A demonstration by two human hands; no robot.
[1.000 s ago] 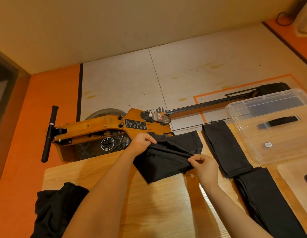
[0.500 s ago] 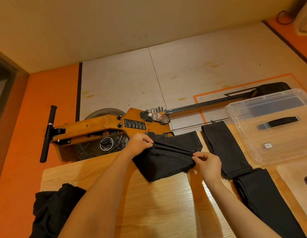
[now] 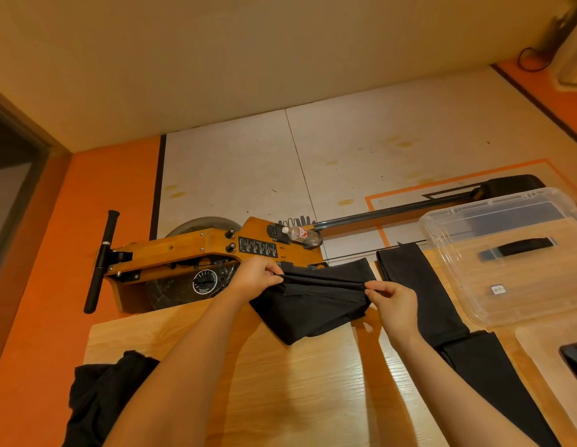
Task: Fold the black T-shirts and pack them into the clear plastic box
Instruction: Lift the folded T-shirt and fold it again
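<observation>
Wooden table (image 3: 313, 398): both hands (left (image 3: 253, 279), right (image 3: 393, 303)) pinch T-shirt (image 3: 309, 304); box (image 3: 519, 253) unpacked.

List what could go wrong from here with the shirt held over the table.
1. Both hands, left hand and right hand, only pinch the top edge of the black T-shirt, so the loose layers below may sag and spoil the fold.
2. The shirt hangs near the table's far edge; part could slip off toward the rowing machine.
3. Laid down carelessly, it may overlap the folded shirt beside it.
</observation>
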